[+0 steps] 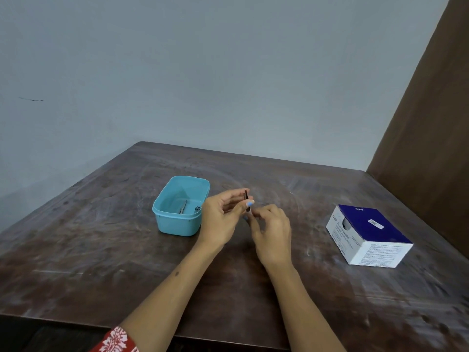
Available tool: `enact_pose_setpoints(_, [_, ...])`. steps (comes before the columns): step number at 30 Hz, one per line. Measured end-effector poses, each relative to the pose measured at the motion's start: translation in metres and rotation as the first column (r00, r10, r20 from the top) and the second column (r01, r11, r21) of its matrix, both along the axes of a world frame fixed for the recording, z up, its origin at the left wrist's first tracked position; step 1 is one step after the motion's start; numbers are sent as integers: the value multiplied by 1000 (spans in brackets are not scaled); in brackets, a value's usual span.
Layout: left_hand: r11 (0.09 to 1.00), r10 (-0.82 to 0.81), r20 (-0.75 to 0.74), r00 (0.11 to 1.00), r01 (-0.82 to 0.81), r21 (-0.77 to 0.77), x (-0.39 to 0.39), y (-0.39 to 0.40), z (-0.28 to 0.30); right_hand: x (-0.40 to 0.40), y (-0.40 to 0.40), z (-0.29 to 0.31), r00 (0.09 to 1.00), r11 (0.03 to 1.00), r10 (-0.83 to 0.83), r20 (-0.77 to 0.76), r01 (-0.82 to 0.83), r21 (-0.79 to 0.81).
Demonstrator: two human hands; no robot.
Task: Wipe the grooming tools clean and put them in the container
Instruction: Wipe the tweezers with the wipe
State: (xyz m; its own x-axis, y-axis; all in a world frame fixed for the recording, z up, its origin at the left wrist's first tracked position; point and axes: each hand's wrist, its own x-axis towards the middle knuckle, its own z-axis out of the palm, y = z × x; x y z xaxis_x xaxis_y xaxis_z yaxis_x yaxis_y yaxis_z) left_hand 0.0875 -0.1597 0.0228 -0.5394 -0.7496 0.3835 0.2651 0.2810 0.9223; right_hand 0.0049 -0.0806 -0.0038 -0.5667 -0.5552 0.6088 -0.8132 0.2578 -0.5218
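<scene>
1. Head view, centre of frame: my left hand [223, 214] pinches a thin dark tool [246, 198] upright between thumb and fingers, so its length is exposed for wiping.
2. My right hand [272, 232] is curled at the tool's lower end; whether it has a wipe I cannot tell.
3. Just left, the teal container [177, 224] sits open on the worktop [101, 250], with metal tools [183, 207] already inside.
4. At right, the swab box [368, 235] stands well apart.
</scene>
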Motion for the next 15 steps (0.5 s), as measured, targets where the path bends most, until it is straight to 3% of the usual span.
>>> enact_pose_setpoints(5, [1000, 4, -2, 1000, -4, -25, 0, 0, 0, -3, 1, -1, 998, 994, -32, 50, 27, 103])
enact_pose_setpoints(10, [1000, -7, -14, 1000, 7, 5, 0, 0, 0, -1, 0, -1, 999, 1000, 13, 38, -13, -7])
enact_pose_setpoints(15, [1000, 6, -24, 1000, -6, -5, -1, -1, 0, -3, 1, -2, 993, 997, 22, 115, -30, 66])
